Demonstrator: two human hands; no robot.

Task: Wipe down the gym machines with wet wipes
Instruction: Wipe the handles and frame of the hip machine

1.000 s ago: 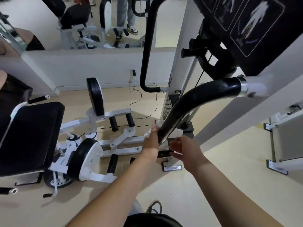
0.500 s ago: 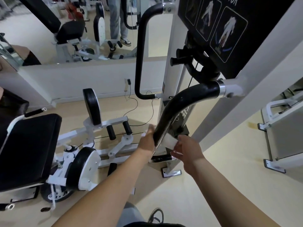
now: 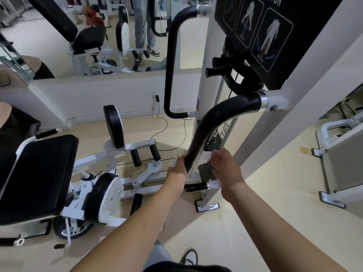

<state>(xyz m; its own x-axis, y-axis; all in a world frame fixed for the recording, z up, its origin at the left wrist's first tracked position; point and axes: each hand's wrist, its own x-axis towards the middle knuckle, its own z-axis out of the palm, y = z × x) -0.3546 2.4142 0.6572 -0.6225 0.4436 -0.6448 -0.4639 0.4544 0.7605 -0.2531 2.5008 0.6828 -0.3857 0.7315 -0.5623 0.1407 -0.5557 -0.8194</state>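
Since a second ago the right hand (image 3: 225,169) has risen from below the bar to sit level with the left hand (image 3: 176,169), and the head view has tipped upward, so more of the upper bend shows.

Both hands now flank the lower stretch of the black handle bar (image 3: 214,122), the left on its left side, the right on its right. A white wet wipe (image 3: 206,155) is slung round the bar between them. The right fingers (image 3: 216,156) are bent and pinch the wipe's free edge just beside the bar. The left fingers (image 3: 181,159) curl against the bar's other flank with a strip of wipe under them, though the fingertips themselves are hidden behind the bar.

The bar's long axis is what matters here. From the hands it runs up and away to the right, bending over to a chrome collar (image 3: 264,100) on the white upright (image 3: 314,79); below the hands it turns into a short lower stub (image 3: 196,186). With the wipe wrapped crosswise, the likely stroke is a slide along that axis, and most of the black length lies above the hands. Neither hand is nearer; they share the grip.

A padded seat (image 3: 39,173) of a neighbouring machine stands to the left on the pale floor (image 3: 275,213).
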